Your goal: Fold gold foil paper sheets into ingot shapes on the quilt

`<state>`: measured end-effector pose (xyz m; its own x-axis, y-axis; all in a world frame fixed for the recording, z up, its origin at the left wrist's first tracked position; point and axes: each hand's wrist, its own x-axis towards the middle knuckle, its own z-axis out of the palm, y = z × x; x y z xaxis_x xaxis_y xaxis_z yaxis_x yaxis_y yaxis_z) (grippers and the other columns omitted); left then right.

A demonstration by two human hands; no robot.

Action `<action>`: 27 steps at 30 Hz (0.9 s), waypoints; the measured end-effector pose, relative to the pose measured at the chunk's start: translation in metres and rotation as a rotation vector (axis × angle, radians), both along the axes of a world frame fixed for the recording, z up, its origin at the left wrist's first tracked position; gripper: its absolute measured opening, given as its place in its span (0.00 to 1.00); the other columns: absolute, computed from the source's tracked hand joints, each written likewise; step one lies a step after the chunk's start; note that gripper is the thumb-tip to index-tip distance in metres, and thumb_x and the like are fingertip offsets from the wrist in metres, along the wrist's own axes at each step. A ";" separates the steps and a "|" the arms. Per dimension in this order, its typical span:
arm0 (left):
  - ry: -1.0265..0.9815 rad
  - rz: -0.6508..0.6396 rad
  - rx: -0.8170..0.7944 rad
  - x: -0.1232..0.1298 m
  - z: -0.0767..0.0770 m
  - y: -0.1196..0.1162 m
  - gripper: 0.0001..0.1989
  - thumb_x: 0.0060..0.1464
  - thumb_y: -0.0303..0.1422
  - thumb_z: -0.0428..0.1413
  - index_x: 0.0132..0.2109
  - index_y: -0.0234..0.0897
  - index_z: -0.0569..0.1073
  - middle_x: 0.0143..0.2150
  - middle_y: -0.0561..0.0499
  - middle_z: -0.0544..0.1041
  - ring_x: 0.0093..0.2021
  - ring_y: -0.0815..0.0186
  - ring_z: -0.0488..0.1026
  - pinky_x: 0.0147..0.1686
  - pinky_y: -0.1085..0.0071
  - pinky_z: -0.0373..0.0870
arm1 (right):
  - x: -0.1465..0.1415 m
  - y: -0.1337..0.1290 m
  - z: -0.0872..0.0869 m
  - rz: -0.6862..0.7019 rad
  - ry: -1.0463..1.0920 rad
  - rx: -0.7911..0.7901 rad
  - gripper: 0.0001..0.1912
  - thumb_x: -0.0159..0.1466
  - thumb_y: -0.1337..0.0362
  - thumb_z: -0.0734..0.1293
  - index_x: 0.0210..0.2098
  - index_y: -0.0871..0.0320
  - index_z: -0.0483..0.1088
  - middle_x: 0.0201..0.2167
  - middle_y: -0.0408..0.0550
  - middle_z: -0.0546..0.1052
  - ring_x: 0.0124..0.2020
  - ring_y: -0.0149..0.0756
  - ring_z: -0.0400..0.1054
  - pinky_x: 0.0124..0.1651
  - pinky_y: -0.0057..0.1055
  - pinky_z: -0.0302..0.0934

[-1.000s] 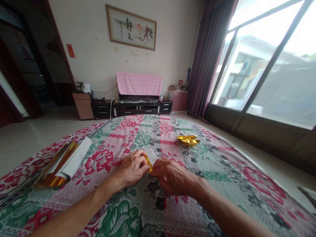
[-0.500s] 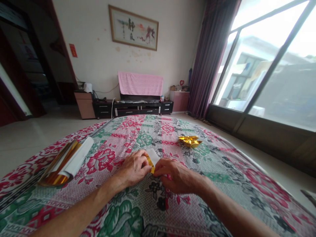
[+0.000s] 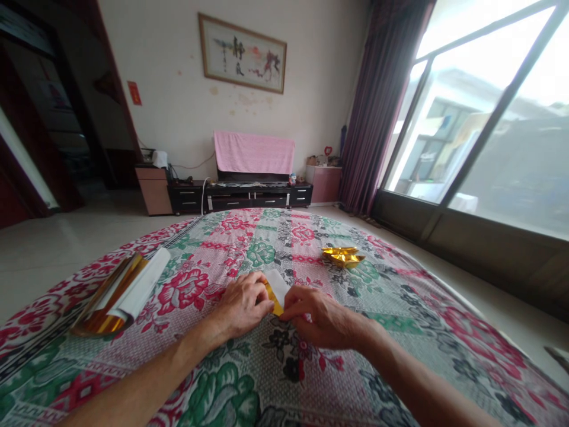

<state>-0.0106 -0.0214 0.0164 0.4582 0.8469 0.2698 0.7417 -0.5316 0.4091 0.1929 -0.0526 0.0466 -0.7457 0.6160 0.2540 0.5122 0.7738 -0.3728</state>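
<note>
glossy gold foil shapes (image 3: 343, 256), matt white paper (image 3: 276, 282), woven patterned cloth (image 3: 182, 289)

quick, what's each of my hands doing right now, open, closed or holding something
Left hand: fingers curled, holding the gold-and-white paper.
Right hand: fingers bent, fingertips at the same paper's near edge; grip unclear.

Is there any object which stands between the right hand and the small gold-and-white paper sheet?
Nothing visible stands in the way: the right hand has its fingers at the near end of the small gold-and-white paper sheet. The shiny gold folded shapes lie farther off, to the right.
</note>
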 end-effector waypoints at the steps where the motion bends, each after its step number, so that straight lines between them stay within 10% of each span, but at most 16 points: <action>1: 0.000 0.001 -0.002 0.000 0.000 0.000 0.09 0.49 0.35 0.52 0.25 0.37 0.69 0.43 0.49 0.70 0.42 0.61 0.67 0.44 0.62 0.62 | 0.000 0.000 0.000 -0.007 0.004 -0.006 0.17 0.55 0.76 0.59 0.38 0.59 0.75 0.36 0.49 0.74 0.36 0.31 0.67 0.41 0.29 0.62; 27: -0.114 -0.070 -0.029 -0.012 0.003 0.014 0.09 0.49 0.25 0.48 0.32 0.38 0.73 0.43 0.51 0.75 0.45 0.66 0.70 0.50 0.68 0.64 | -0.019 0.006 -0.033 -0.083 0.217 0.062 0.14 0.58 0.77 0.57 0.36 0.60 0.71 0.38 0.49 0.72 0.38 0.31 0.66 0.43 0.28 0.61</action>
